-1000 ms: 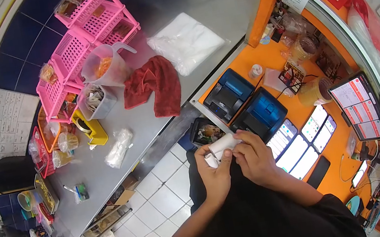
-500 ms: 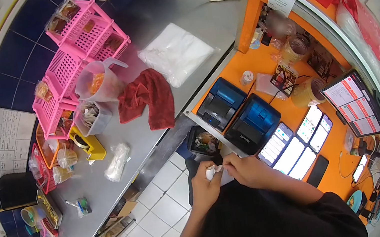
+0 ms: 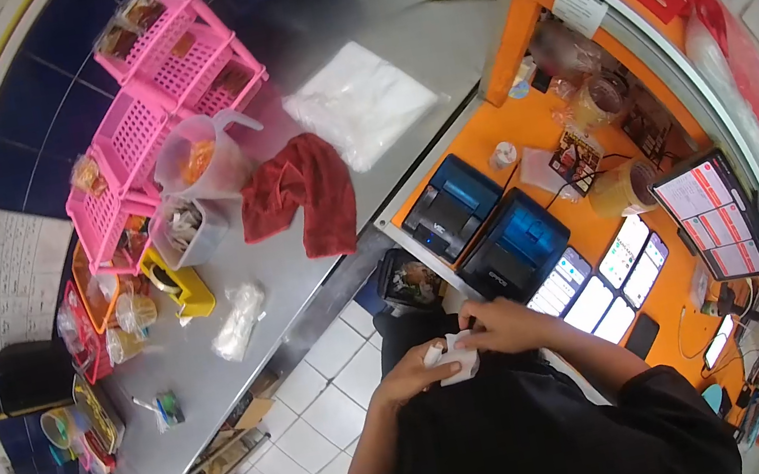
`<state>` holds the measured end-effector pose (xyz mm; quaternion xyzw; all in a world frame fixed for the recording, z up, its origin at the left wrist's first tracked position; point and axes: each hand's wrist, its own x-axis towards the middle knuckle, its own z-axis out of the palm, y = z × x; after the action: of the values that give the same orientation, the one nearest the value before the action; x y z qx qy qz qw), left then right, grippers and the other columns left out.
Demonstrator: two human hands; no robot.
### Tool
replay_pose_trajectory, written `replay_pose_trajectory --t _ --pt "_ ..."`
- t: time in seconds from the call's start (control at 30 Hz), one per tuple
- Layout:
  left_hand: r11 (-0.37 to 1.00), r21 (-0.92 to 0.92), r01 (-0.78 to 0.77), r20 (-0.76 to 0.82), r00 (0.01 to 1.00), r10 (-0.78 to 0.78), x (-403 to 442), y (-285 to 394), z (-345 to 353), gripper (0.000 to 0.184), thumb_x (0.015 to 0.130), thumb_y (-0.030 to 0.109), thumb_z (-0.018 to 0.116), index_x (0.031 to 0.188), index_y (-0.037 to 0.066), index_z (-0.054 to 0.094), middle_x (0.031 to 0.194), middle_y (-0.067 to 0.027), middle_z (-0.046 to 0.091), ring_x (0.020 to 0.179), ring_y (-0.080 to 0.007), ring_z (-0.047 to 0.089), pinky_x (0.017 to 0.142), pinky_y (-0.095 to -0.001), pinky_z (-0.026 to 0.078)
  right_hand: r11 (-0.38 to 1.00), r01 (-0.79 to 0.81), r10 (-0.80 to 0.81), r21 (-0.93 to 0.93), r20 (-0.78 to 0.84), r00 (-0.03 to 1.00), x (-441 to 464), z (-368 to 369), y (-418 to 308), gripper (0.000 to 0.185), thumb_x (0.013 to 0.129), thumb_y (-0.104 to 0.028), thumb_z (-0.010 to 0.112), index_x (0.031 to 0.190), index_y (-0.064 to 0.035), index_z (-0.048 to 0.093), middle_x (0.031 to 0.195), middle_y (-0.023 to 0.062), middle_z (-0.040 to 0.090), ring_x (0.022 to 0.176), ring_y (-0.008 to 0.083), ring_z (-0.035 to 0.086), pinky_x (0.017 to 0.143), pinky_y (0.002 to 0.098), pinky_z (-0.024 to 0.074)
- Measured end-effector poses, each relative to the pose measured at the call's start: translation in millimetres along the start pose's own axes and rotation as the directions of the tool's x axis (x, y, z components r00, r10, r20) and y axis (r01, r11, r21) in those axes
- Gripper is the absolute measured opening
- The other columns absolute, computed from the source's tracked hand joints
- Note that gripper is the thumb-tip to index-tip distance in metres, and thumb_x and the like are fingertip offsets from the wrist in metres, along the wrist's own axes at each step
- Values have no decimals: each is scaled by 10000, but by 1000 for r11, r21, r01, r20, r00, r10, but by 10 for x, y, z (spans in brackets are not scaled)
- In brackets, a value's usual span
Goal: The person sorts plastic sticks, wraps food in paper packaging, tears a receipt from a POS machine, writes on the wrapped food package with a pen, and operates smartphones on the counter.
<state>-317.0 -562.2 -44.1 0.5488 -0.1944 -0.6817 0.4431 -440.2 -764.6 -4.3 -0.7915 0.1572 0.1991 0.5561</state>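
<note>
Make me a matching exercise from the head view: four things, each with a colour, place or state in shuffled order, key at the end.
Column 1
1. Cloth
2. White paper
3. Tablet
4. Tape dispenser

Column 2
A. Screen lit, showing red and white panels
B. Yellow
C. Dark red, lying crumpled on the metal counter
D. Held in the person's left hand

Pairs: 1-C, 2-D, 3-A, 4-B
</note>
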Motion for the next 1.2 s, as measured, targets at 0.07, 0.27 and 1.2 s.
replay_pose_trajectory --t 0.07,0.27,1.2 --pt "999 -21 30 -11 999 -30 10 -37 -37 411 848 333 743 1151 83 621 831 30 606 593 -28 477 470 -190 325 978 -135 94 -157 -241 966 105 -314 -274 382 900 -400 663 1073 -78 551 916 178 664 893 368 649 765 454 503" --pt "953 -301 -41 -190 982 -18 81 104 -148 454 833 305 771 1168 58 589 836 7 600 598 -36 480 477 -197 336 847 -238 -181 -475 -679 712 815 -1154 -146 560 795 -368 753 1190 -24 556 1006 225 655 1041 382 625 854 461 505" --pt "151 908 -392 245 786 567 1321 1862 -576 202 759 23 685 930 129 699 1345 -88 585 1019 -327 659 839 -402 527 997 66 -37 51 -446 894 646 -1751 374 494 988 -349 530 1360 -25 507 1255 222 615 1184 334 583 989 388 442"
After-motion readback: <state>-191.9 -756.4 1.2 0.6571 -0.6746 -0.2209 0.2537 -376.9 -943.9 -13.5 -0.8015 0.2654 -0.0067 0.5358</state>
